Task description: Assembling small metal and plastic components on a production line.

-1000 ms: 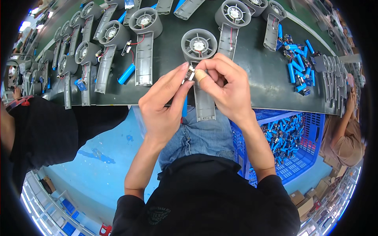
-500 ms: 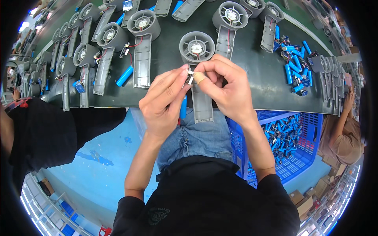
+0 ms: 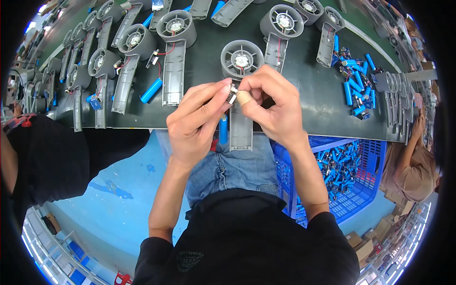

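My left hand (image 3: 192, 123) pinches a small circuit board (image 3: 232, 96) with a white connector between thumb and fingertips. A blue cylindrical battery (image 3: 223, 129) hangs just below those fingers. My right hand (image 3: 273, 107) is closed, its thumb and forefinger pinched against the board's connector end; whatever is between them is too small to make out. A tan wrap covers the right thumb's tip. Under both hands lies a grey fan housing (image 3: 242, 42), its round end away from me. Its open trough-shaped handle (image 3: 242, 133) reaches past the table's near edge.
More grey fan housings (image 3: 176, 26) lie across the dark green table (image 3: 204, 61), some with batteries wired on. Loose blue batteries (image 3: 357, 85) with boards are heaped at right. A blue crate (image 3: 358, 202) full of them stands below. Other people sit at both sides.
The view has shifted slightly, and the fan housing sits a little lower and more to the right. Both hands keep their pinch at the board, which has tilted a little.
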Available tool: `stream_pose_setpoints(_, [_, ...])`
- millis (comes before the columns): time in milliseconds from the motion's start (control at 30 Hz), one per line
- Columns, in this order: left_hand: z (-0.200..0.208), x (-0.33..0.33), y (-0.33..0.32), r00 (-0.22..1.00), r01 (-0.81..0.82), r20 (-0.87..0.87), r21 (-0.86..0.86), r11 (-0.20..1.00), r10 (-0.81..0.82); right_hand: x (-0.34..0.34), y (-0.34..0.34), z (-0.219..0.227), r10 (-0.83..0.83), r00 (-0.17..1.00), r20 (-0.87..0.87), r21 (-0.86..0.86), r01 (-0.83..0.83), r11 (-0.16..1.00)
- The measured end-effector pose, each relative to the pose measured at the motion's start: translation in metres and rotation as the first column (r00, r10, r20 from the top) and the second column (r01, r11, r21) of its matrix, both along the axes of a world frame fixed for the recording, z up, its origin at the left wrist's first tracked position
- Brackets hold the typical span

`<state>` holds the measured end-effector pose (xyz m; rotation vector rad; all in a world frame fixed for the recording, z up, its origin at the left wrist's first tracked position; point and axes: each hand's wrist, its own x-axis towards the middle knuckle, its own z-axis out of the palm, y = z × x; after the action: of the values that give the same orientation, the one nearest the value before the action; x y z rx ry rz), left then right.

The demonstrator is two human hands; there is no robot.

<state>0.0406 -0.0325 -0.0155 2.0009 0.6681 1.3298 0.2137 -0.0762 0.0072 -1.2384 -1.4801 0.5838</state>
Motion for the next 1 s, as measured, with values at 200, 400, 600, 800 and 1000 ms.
stream_pose_setpoints(200, [0.004, -0.004, 0.003, 0.999, 0.035, -0.035, -0.014, 0.999, -0.036, 0.0, 0.004, -0.004, 0.004, 0.998, 0.056, 0.064, -0.008, 0.998])
stream_pose_setpoints(400, [0.0, -0.001, -0.003, 0.999, 0.04, 0.039, -0.102, 0.994, -0.036, 0.0, 0.003, 0.003, 0.01, 1.0, -0.003, -0.005, -0.01, 1.0])
stream_pose_setpoints(600, [-0.003, 0.0, 0.0, 1.0, -0.013, 0.013, 0.043, 0.999, 0.012, 0.001, 0.002, 0.008, 0.01, 0.999, -0.031, -0.117, -0.014, 0.993])
stream_pose_setpoints(800, [0.0, -0.002, -0.002, 1.0, -0.009, -0.028, 0.001, 1.0, 0.009, -0.001, 0.004, -0.001, -0.064, 0.978, 0.2, 0.145, 0.035, 0.989])
stream_pose_setpoints(1000, [0.003, -0.002, -0.004, 1.0, -0.004, -0.019, -0.062, 0.998, 0.003, -0.003, 0.007, -0.007, -0.148, 0.943, 0.296, 0.283, 0.061, 0.957])
